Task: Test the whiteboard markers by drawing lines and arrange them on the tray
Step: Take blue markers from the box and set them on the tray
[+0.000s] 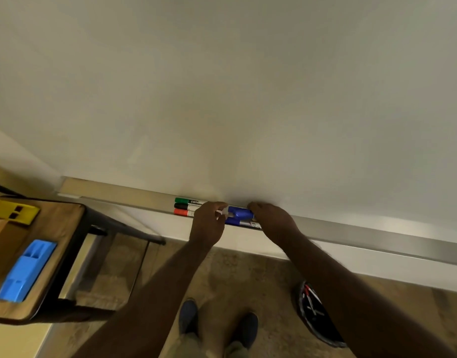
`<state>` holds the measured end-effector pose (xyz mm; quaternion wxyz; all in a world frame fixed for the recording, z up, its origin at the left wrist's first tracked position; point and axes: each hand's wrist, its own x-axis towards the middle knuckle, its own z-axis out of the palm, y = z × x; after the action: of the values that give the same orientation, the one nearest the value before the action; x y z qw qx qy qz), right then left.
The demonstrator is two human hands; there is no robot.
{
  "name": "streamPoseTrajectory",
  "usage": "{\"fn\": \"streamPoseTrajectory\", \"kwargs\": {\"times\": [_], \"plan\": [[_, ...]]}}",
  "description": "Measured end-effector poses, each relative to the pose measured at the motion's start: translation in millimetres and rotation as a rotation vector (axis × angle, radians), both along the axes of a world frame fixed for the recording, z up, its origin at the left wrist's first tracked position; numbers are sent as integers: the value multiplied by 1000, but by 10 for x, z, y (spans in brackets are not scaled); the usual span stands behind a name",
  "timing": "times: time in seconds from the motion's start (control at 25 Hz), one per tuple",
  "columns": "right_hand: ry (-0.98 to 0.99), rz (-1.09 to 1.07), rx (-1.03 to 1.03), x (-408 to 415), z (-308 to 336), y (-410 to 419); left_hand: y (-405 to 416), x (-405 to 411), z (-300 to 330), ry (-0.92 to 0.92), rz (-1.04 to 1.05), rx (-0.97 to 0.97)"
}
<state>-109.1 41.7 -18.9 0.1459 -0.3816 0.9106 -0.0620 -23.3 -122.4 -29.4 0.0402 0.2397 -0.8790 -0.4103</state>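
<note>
Two hands meet at the aluminium marker tray [351, 231] that runs along the bottom edge of the white whiteboard [248, 99], just right of frame centre. Left hand [208, 223]: fingers curled, pinching the pale barrel end of a blue-capped whiteboard marker [239, 212]. Right hand [271, 219]: fingers curled over the marker's other end, at the blue cap side; exact contact is hidden behind the knuckles. The marker lies roughly level, just above the tray.

Second blue marker with a white barrel [244, 223] lies in the tray directly below the held one. Left of the hands, three more markers lie side by side in the tray, caps pointing to frame left: green-capped marker [187, 201] nearest the board, black-capped marker [184, 206] in the middle, red-capped marker [182, 212] at the tray's front lip. Their right ends are covered by the left hand.

Lower left of frame: wooden tabletop [62, 228] on a dark metal frame, carrying a blue plastic board eraser [25, 271] and a yellow plastic block [12, 210]. Lower right, on the floor: round black bin [317, 313] holding discarded markers. Bottom centre: two dark shoes [217, 324] on a speckled floor.
</note>
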Motion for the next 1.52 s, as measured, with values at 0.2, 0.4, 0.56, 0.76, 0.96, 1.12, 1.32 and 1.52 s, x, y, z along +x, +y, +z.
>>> {"fn": "streamPoseTrajectory", "kwargs": {"times": [0.2, 0.4, 0.56, 0.76, 0.96, 1.12, 1.32, 1.52], "plan": [[38, 13, 6, 15, -129, -22, -10, -8, -120, 16, -178, -209], [-7, -1, -51, 5, -211, 10, -26, -64, -158, 4, -296, -334], [18, 0, -112, 44, -199, 33, -27, -51, -169, -12, -302, -353], [111, 37, -169, 106, -148, 99, -39, -14, -149, 88, -182, -205], [167, 13, -145, 98, -134, 158, -24, 21, -205, 166, -265, -240], [198, 7, -259, 150, -138, 172, -27, 48, -285, 162, -301, -346], [245, -10, -323, 151, -211, 167, -8, 125, -276, 83, -387, -588], [254, -58, -321, 162, -348, 89, -47, 208, -321, 68, -379, -653]]}}
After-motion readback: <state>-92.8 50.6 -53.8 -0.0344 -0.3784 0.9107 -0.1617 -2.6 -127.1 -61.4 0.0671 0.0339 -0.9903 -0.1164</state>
